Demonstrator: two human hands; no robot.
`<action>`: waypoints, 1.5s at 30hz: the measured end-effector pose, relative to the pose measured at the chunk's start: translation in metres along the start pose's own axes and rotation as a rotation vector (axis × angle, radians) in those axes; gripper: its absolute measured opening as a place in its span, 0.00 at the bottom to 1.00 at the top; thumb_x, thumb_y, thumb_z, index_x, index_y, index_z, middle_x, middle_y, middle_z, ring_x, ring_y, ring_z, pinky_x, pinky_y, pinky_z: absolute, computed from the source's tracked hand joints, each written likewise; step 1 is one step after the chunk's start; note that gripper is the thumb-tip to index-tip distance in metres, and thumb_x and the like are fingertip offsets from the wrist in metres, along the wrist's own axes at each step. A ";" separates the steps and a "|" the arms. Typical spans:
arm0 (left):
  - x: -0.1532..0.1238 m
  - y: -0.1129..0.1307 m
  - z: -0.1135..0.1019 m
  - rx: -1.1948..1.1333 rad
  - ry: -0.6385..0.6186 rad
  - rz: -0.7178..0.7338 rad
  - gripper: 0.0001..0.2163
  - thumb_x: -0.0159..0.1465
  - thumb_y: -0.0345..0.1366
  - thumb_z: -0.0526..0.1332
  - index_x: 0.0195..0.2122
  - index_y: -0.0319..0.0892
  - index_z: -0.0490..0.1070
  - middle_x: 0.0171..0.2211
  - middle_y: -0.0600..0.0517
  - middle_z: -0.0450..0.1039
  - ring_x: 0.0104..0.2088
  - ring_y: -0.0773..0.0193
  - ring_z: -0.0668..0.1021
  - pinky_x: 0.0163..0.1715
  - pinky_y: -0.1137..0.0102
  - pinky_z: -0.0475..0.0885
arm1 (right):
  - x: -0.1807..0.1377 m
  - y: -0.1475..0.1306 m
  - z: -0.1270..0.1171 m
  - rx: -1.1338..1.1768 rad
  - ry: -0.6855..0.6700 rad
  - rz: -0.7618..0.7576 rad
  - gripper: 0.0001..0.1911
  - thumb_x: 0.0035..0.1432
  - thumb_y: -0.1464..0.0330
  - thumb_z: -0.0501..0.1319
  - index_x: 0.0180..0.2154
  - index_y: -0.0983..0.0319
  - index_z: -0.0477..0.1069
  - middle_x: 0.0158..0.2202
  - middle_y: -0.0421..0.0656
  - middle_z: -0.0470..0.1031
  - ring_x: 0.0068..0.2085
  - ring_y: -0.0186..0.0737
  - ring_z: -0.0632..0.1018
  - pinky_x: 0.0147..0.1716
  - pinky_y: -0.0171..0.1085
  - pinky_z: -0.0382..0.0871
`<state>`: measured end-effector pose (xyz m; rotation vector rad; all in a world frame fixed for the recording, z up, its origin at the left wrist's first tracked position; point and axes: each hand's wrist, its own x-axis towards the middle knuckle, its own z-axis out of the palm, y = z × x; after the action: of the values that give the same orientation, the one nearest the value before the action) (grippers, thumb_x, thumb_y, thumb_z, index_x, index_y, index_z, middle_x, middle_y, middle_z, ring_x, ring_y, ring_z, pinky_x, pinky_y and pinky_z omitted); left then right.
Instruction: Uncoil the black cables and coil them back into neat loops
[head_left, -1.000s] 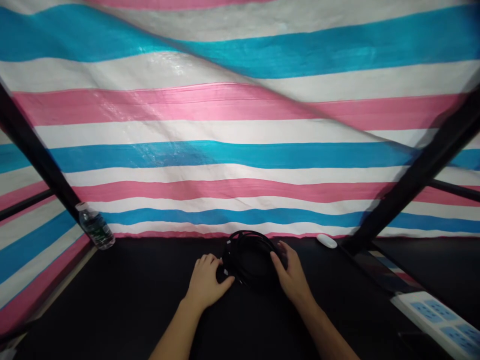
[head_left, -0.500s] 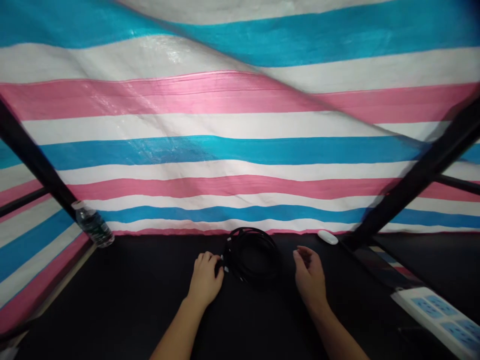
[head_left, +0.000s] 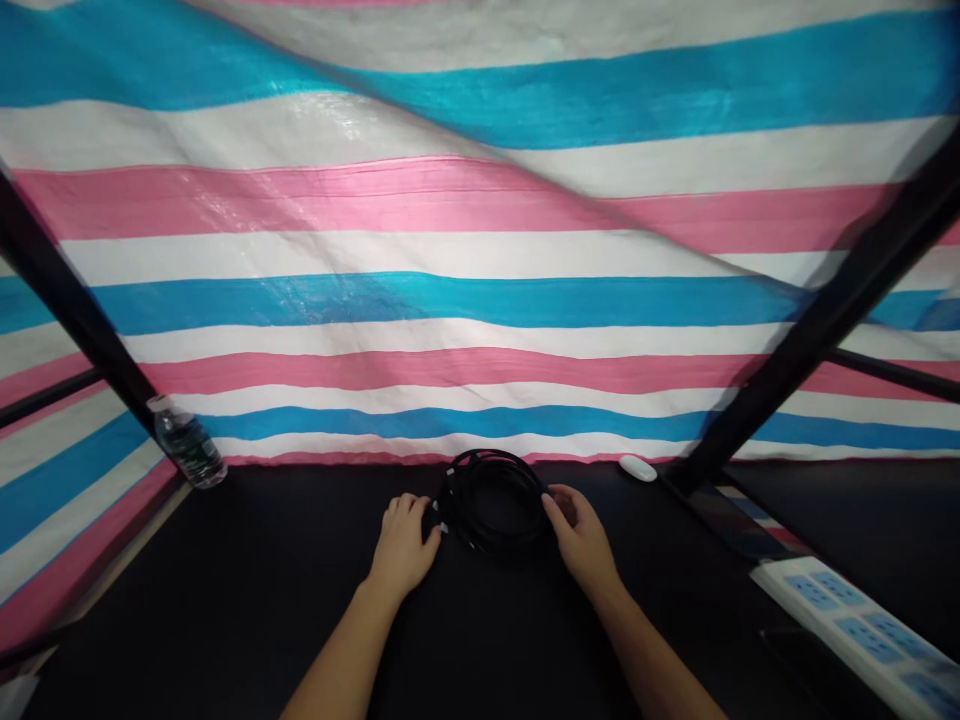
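Note:
A coil of black cable (head_left: 491,500) lies on the black table (head_left: 262,600) near its far edge. My left hand (head_left: 403,545) rests at the coil's left side, fingers curled against the cable where small white plug ends show. On the coil's right side my right hand (head_left: 579,535) has its fingertips closed on the rim of the coil.
A clear water bottle (head_left: 187,443) stands at the far left corner. A small white oval object (head_left: 637,467) lies right of the coil. A white power strip (head_left: 847,630) runs along the right. Black frame poles (head_left: 810,320) and a striped tarp wall (head_left: 465,230) enclose the table.
My right hand, which had lifted off the coil half a second ago, has come back left onto its right rim. The left hand has hardly moved.

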<state>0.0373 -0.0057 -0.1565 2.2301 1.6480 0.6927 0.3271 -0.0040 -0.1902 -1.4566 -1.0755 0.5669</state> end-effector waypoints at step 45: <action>-0.002 0.014 0.000 -0.116 -0.104 0.060 0.14 0.65 0.33 0.57 0.51 0.43 0.73 0.48 0.46 0.70 0.51 0.52 0.71 0.56 0.59 0.67 | -0.028 -0.096 -0.009 0.584 0.383 -0.152 0.20 0.60 0.58 0.67 0.51 0.58 0.70 0.22 0.29 0.61 0.21 0.30 0.63 0.22 0.31 0.60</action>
<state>0.0481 -0.0115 -0.1505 2.2024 1.4597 0.6573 0.2939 -0.0423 -0.1035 -0.9108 -0.6349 0.4217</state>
